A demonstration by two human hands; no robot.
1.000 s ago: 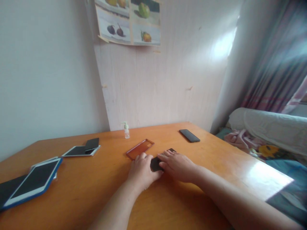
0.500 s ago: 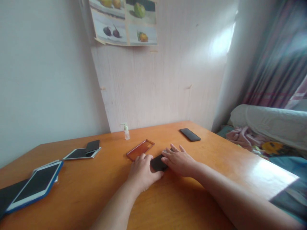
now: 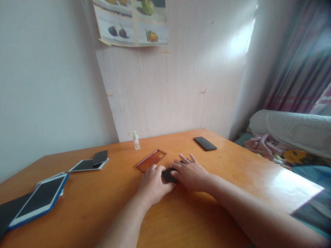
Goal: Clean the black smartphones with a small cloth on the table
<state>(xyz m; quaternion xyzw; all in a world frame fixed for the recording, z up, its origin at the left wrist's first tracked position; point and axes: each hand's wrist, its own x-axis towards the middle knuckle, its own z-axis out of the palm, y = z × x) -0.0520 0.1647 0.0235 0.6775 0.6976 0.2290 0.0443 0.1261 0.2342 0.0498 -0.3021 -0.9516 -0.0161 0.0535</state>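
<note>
A black phone (image 3: 169, 175) lies on the table between my two hands, partly covered by them. My left hand (image 3: 154, 183) grips its near left end, thumb on the near side and fingers curled at the far side. Across its top rests my right hand (image 3: 190, 173), flat, with the fingers stretched out and spread. Just beyond my left hand is a clear reddish-brown phone case (image 3: 151, 160), lying apart from the phone, its near corner close to my knuckles.
Another black phone (image 3: 205, 143) lies at the back right. A small pump bottle (image 3: 136, 142) stands near the wall. On the left are a white tablet (image 3: 82, 165) with a dark phone-sized object (image 3: 99, 157) on it, and a blue-edged tablet (image 3: 40, 199). Bedding (image 3: 292, 137) lies right of the table (image 3: 103, 203).
My right hand has slid slightly over the phone toward the left, covering more of it. My left hand keeps its hold. The view has shifted a little.
</note>
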